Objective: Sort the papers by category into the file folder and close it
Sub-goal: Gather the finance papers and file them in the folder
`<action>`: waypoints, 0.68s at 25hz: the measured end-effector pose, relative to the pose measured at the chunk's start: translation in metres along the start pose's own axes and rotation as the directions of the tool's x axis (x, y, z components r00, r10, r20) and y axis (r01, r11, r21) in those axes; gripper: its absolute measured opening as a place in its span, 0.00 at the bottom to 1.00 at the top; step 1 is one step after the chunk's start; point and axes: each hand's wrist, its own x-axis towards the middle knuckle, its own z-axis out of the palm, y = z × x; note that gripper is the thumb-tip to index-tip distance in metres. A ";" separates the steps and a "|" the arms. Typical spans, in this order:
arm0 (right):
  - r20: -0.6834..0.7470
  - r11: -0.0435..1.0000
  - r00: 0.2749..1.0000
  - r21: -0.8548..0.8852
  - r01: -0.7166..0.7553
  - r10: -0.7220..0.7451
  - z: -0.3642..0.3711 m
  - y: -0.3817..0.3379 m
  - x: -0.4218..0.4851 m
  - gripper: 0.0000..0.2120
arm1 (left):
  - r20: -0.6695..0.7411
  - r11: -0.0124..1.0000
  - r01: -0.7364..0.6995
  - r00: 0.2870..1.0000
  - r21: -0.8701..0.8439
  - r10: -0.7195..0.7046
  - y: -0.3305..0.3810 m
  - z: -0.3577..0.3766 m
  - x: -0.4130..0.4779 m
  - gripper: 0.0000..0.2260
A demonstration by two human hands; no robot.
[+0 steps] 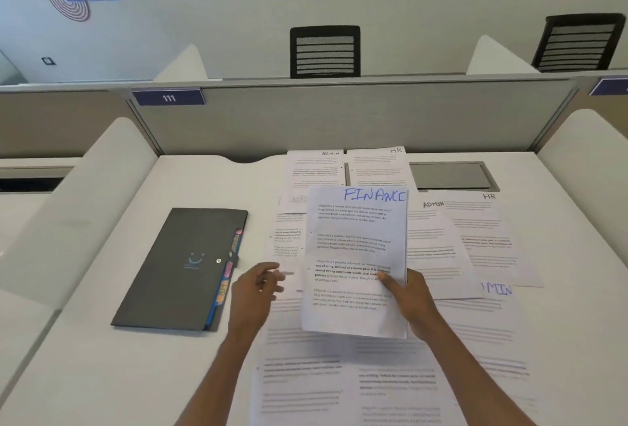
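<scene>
My right hand (413, 296) grips a sheet headed FINANCE (353, 249) by its lower right edge and holds it raised and tilted above the spread papers. My left hand (258, 284) hovers to the left of that sheet with loosely curled fingers and holds nothing. A dark grey file folder (176, 272) lies shut on the desk at the left, coloured tabs showing along its right edge. Printed sheets headed ADMIN (316, 167) and HR (377, 167) lie at the back, with more ADMIN (438, 249) and HR (489, 232) sheets on the right.
More loose sheets (339, 374) cover the white desk (102, 357) near me. A grey partition (339, 116) with a label reading 111 closes the back. A grey cable hatch (448, 175) sits at the back right. Two black chairs (324, 51) stand beyond.
</scene>
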 end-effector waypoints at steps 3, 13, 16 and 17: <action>-0.003 1.000 1.000 -0.003 -0.015 0.015 0.043 0.005 0.001 0.16 | -0.191 0.997 -0.050 0.980 0.064 0.061 -0.012 -0.051 0.019 0.11; -0.050 0.997 0.996 0.027 -0.078 0.080 0.141 0.012 -0.005 0.12 | -0.067 0.553 0.177 0.975 0.814 -0.213 -0.092 -0.115 0.095 0.46; -0.062 0.996 0.994 0.031 -0.086 0.088 0.155 0.013 -0.010 0.12 | -0.055 0.531 0.172 0.972 0.830 -0.229 -0.095 -0.116 0.097 0.47; -0.062 0.995 0.994 0.031 -0.090 0.092 0.158 0.013 -0.012 0.12 | -0.060 0.517 0.169 0.973 0.839 -0.222 -0.094 -0.115 0.097 0.47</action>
